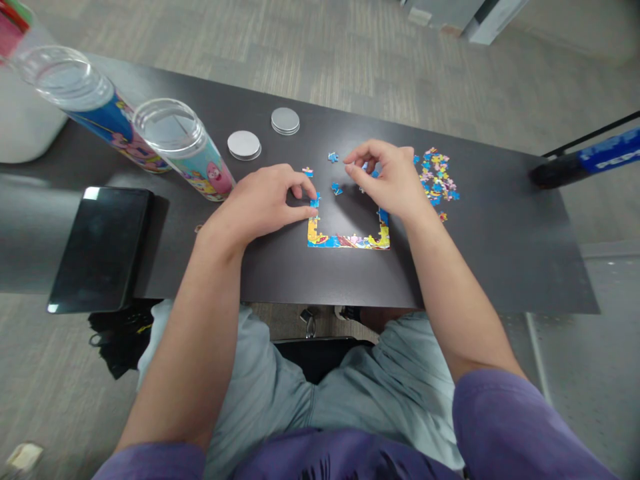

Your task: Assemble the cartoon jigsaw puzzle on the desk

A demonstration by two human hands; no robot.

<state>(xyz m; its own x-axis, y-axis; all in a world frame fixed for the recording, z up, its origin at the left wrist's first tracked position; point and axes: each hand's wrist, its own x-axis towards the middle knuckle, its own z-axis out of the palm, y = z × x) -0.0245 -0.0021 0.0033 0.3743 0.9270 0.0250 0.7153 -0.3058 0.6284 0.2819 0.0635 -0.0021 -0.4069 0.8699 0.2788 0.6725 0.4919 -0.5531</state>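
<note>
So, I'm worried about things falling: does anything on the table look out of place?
Yes, the black tablet-like device on the left: it lies at a slant, and its near end seems to jut past the edge of the table. The loose puzzle pieces lie within its edges.

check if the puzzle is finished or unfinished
Unfinished: bare table shows inside the puzzle border, and loose pieces lie to its right.

Looks like office: grey carpet [250, 40], dark desk [505, 233].
</note>
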